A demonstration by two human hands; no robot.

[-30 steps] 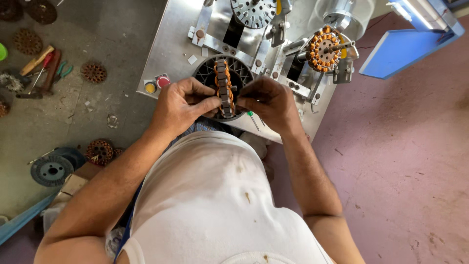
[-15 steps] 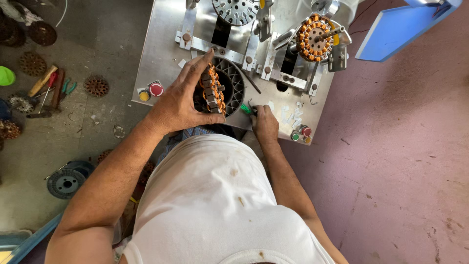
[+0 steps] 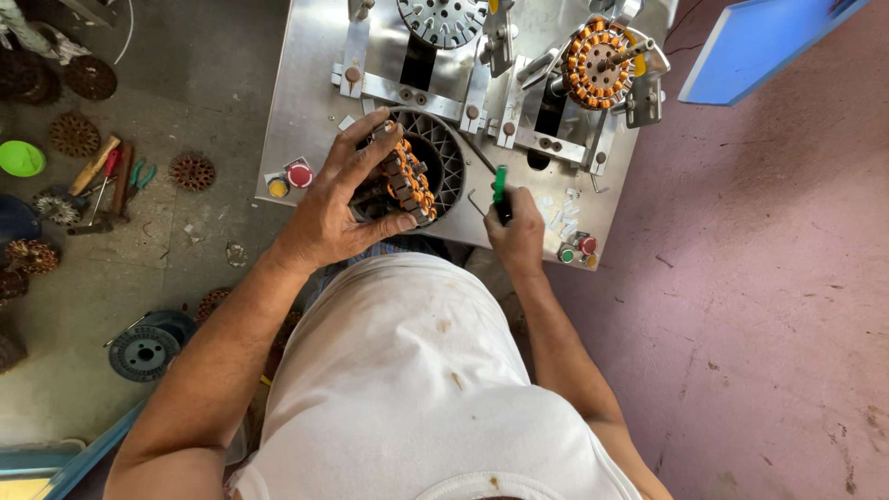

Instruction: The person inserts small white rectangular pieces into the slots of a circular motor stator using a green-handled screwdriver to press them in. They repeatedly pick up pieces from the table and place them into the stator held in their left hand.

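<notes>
My left hand (image 3: 347,199) grips a round stator wound with copper coils (image 3: 405,181), held on edge over a dark ribbed round fixture (image 3: 449,157) on the grey metal machine table (image 3: 306,93). To the right, my right hand (image 3: 519,231) is closed on a small tool with a green handle (image 3: 499,185) at the table's front edge. A second copper-wound stator (image 3: 597,63) sits mounted on a spindle at the back right. A bare toothed metal disc (image 3: 444,18) is mounted at the back middle.
Red and yellow buttons (image 3: 289,178) sit at the table's left front corner, more buttons (image 3: 576,250) at the right front. On the floor to the left lie several rusty stators (image 3: 192,171), hand tools (image 3: 111,176), a green bowl (image 3: 20,157) and a wire spool (image 3: 143,352). A blue panel (image 3: 759,42) stands at the right.
One second ago both hands held the stator. My right hand let go, moved to the table's front edge and closed on the green-handled tool. The left hand keeps the stator.
</notes>
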